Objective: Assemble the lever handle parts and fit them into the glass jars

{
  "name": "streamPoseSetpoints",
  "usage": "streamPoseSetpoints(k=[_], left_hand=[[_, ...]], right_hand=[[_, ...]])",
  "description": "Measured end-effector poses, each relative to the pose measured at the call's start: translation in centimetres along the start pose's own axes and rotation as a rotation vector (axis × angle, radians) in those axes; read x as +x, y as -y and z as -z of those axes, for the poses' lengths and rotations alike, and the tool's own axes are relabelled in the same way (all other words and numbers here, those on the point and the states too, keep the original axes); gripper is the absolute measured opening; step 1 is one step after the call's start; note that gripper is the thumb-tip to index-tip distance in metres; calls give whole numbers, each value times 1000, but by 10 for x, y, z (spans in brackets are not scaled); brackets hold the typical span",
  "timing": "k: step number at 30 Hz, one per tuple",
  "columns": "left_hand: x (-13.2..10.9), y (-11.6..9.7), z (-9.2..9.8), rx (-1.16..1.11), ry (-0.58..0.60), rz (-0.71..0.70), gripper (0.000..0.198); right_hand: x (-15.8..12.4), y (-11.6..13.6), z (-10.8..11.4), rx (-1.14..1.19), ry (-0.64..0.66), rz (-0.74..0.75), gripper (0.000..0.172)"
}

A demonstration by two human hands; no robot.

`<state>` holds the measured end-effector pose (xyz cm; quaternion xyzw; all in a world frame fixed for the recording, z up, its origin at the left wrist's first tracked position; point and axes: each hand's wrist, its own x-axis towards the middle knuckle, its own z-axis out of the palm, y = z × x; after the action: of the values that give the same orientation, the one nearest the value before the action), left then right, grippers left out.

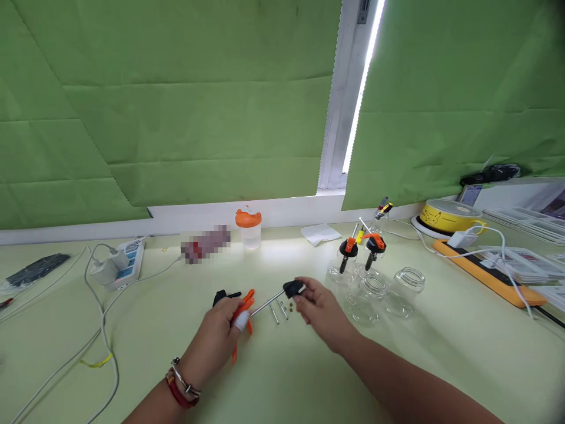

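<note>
My left hand (216, 333) is closed around the orange and black end of what looks like a small bar clamp. From it a thin metal rod (267, 303) runs up to the right, tilted. A black jaw piece (292, 288) sits at the rod's far end, pinched in the fingers of my right hand (320, 309). Orange handles (235, 353) show beneath and beside my left hand, partly hidden by it. On the table between my hands lie slim metal pins (274, 313) and tiny brass-coloured pieces (291, 307).
To the right stand glass jars (362, 306), two holding orange and black clamps (348, 247). Screwdrivers (383, 209) rise behind them. An orange-lidded cup (249, 229) and a white paper (320, 234) are at the back. Power strips (130, 262) and white cables (101, 312) occupy the left.
</note>
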<state>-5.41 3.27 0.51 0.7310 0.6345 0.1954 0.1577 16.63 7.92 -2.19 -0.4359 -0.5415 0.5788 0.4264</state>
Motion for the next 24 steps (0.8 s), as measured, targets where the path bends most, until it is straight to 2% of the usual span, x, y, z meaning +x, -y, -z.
streamPoseSetpoints(k=[2,6,13,18,20,21,24], left_hand=[[7,7,1,171,-24,101,21],[21,9,-7,383,55,183,22],[32,11,-20,375,93,163,26],[23,1,-15,393,98,154,34],[13,-11,-10,391,84,69,34],[7,-18,-8,329,84,-36,37],[-10,-38,-6,32,231,-358,59]], right_hand=[[-1,6,14,-6,-44,14,42],[-15,7,31,-50,43,-44,42],[-35,0,35,-112,178,-97,41],[-37,-2,24,-155,250,-140,39],[-38,-2,17,-173,284,-140,37],[-39,-1,13,-179,299,-131,36],[-43,1,1,-185,337,-86,33]])
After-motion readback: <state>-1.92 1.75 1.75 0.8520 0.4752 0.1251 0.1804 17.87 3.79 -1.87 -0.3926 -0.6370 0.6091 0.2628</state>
